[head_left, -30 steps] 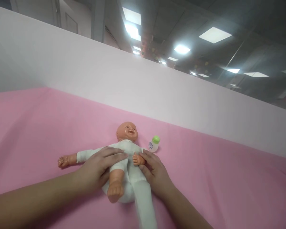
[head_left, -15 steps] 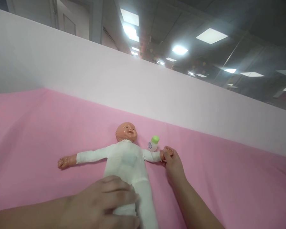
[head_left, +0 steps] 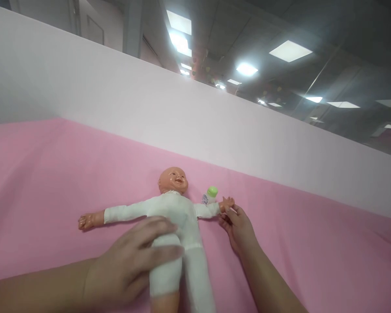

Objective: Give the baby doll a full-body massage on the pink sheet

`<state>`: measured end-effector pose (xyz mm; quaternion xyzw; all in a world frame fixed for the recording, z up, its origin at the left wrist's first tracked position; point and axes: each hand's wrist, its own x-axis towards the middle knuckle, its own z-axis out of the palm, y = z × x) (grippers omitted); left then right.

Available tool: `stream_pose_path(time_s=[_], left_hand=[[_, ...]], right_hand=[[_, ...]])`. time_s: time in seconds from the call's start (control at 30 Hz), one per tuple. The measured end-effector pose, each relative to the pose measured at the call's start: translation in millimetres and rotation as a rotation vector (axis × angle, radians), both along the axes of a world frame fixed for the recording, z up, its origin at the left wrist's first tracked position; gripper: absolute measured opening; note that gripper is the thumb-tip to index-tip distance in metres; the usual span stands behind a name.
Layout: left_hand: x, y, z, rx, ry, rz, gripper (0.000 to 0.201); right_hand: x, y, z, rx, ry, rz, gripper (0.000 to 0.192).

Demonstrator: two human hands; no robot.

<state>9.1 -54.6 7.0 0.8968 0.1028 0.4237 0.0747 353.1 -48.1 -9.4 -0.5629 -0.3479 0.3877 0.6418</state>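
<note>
A baby doll (head_left: 177, 213) in a white suit lies on its back on the pink cloth (head_left: 52, 174), arms spread wide. My left hand (head_left: 133, 261) wraps around the doll's near leg and hip. My right hand (head_left: 237, 226) sits just below the doll's small hand (head_left: 227, 203), fingertips touching it. A little bottle with a green cap (head_left: 210, 194) stands right behind that doll arm.
A pale partition wall (head_left: 195, 117) runs along the far edge of the pink surface. Above it are ceiling lights and a dim room. Pink cloth stretches to the left and right of the doll.
The doll's arm went from folded on its chest to stretched out sideways. My right hand has slid back from gripping the doll's hand. My left hand moved up around the leg.
</note>
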Motion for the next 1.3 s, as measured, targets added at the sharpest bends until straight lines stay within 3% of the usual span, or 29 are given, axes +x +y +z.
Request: stream_pose_path(time_s=[0.1,0.23,0.33,0.43,0.53,0.73,0.93,1.03,1.17,1.23,1.3], left_hand=[[-3,16,-9.2,-0.135,-0.048,0.119,0.054],[-4,30,-14.4,-0.461,-0.006,0.282,0.049],[-1,34,-13.3,-0.649,0.006,0.307,0.043],[2,36,-12.4,-0.696,0.007,0.294,0.041],[3,38,-13.5,-0.656,0.039,0.274,0.042],[1,38,-16.7,-0.519,0.048,0.28,0.044],[-8,24,-5.5,-0.283,0.021,0.107,0.048],[-8,11,6.6,-0.115,0.026,-0.035,0.048],[-4,-6,21.8,-0.039,0.113,-0.192,0.044],[-2,-10,26.1,-0.029,0.154,-0.241,0.04],[-1,-12,28.3,-0.021,0.191,-0.262,0.038]], right_hand=[[-16,-3,3.0,0.118,-0.117,0.04,0.061],[-42,-15,6.2,0.167,-0.447,0.254,0.056],[-55,-23,5.4,0.177,-0.726,0.405,0.057],[-60,-26,4.3,0.233,-0.978,0.488,0.059],[-60,-26,4.5,0.228,-1.089,0.511,0.057],[-62,-26,2.4,0.199,-1.04,0.493,0.056],[-55,-19,-1.9,0.072,-0.713,0.189,0.067],[-43,-10,-1.5,0.099,-0.506,0.11,0.073],[-18,-3,-2.5,0.048,-0.293,0.014,0.075],[-4,-1,-3.6,-0.052,-0.247,-0.093,0.073],[9,1,-4.1,-0.183,-0.351,-0.185,0.074]])
